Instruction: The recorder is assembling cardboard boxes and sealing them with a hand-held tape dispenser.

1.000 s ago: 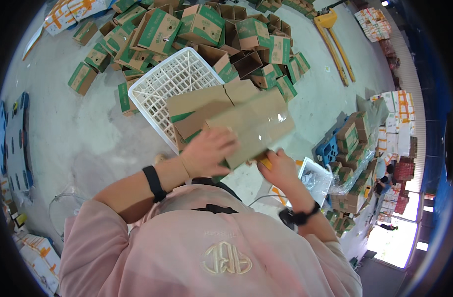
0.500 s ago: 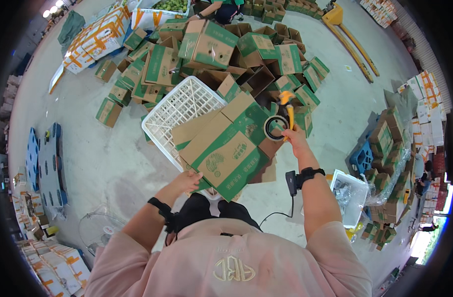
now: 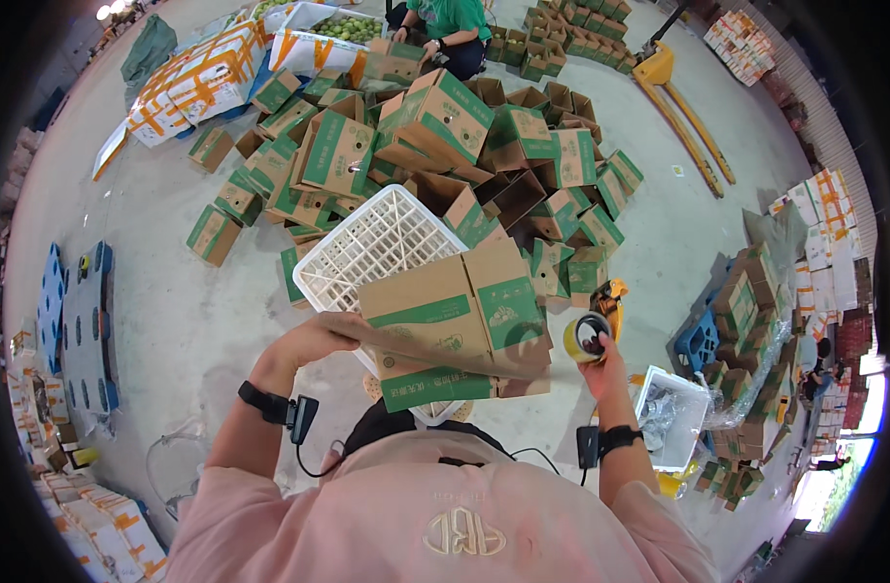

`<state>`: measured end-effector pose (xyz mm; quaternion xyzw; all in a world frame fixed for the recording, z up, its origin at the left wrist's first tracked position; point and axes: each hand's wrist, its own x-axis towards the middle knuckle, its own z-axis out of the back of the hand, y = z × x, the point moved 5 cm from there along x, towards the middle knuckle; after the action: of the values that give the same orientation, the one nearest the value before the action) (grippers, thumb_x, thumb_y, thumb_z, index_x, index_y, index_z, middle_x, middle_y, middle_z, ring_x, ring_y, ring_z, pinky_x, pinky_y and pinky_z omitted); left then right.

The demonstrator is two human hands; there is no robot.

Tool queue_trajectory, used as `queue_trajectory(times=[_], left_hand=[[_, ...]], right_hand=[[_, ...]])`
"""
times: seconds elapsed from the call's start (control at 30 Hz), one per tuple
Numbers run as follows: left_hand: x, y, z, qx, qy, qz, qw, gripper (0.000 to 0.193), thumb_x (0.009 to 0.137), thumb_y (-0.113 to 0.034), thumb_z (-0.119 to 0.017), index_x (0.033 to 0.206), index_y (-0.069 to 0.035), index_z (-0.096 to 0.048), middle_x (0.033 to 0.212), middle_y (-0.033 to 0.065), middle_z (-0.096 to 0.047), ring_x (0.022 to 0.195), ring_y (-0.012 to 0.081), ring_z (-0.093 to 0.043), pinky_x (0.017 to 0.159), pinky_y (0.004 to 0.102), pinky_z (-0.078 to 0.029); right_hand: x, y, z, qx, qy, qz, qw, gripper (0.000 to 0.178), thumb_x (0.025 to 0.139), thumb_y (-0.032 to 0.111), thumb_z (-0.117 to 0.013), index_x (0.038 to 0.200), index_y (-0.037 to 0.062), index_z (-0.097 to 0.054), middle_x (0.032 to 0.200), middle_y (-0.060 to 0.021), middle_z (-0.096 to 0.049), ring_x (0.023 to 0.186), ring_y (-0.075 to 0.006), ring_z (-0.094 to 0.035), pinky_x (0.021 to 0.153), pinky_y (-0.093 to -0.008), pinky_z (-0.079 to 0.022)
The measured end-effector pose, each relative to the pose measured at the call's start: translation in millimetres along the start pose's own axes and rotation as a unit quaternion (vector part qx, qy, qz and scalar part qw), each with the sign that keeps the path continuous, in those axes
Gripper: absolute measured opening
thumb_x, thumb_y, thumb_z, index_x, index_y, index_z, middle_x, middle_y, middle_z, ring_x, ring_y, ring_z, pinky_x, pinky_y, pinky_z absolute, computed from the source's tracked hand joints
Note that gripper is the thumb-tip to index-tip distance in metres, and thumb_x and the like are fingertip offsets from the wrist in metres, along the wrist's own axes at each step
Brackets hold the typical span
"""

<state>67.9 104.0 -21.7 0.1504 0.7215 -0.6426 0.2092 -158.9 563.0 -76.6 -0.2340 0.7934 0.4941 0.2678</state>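
A brown and green cardboard box (image 3: 430,309) lies over a white slatted plastic basket (image 3: 353,228) in front of my body. My left hand (image 3: 319,338) is closed on the box's left edge, where a brown flap is blurred by motion. To the right of the box, my right hand (image 3: 605,369) grips a tape dispenser (image 3: 612,303) with a yellow-orange body and a roll of tape (image 3: 587,336). The dispenser is held just off the box. The box's underside is hidden.
Beyond the basket lies a big heap of open cardboard boxes (image 3: 435,121). A person in green (image 3: 450,24) crouches behind it. A yellow pallet jack (image 3: 683,117) stands far right, blue pallets (image 3: 87,330) left. A white foam box (image 3: 670,418) is by my right arm.
The box has turned flatter, and its flap has swung. My right hand has lowered the tape dispenser away from the box's right end. My left hand has moved left and up.
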Motion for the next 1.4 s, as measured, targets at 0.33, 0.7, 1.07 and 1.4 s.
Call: queue_trajectory(times=[0.33,0.7,1.07,1.4], left_hand=[[-5,-69,-20,0.094,-0.182,-0.252,0.946,0.044,0.092,-0.013,-0.055,0.132,-0.002,-0.040,0.119,0.0080,-0.050,0.116,0.0156,-0.045,0.102,0.0304,-0.033],[4,-65,-9,-0.006,-0.111,-0.253,0.961,0.042,0.091,-0.013,-0.056,0.130,-0.006,-0.043,0.125,0.0069,-0.049,0.117,0.0149,-0.044,0.102,0.0310,-0.033],[-30,-71,-39,0.010,-0.125,-0.287,0.950,0.041,0.091,-0.015,-0.057,0.128,-0.004,-0.045,0.131,0.0090,-0.046,0.120,0.0177,-0.044,0.102,0.0316,-0.034],[-19,-116,-126,0.442,0.180,-0.534,0.698,0.023,0.085,-0.029,-0.063,0.096,-0.009,-0.061,0.092,0.0074,-0.062,0.090,0.0294,-0.060,0.079,0.0405,-0.049]], right_hand=[[-206,-45,-140,-0.603,0.259,0.252,0.711,0.077,0.074,0.037,-0.076,0.133,0.0024,-0.041,0.125,-0.0180,-0.052,0.119,-0.0287,-0.052,0.099,-0.0357,-0.041],[-126,-30,-145,-0.544,0.324,0.013,0.774,0.074,0.072,0.029,-0.079,0.132,0.0029,-0.045,0.125,-0.0097,-0.050,0.115,-0.0182,-0.050,0.100,-0.0294,-0.039],[-141,34,-231,-0.714,0.213,0.435,0.506,0.057,0.071,0.035,-0.075,0.118,0.0089,-0.054,0.100,-0.0140,-0.062,0.089,-0.0336,-0.063,0.074,-0.0399,-0.052],[-116,8,-293,-0.688,0.380,0.502,0.361,0.069,0.078,0.050,-0.065,0.129,0.0079,-0.046,0.097,-0.0144,-0.058,0.086,-0.0335,-0.061,0.071,-0.0404,-0.051]])
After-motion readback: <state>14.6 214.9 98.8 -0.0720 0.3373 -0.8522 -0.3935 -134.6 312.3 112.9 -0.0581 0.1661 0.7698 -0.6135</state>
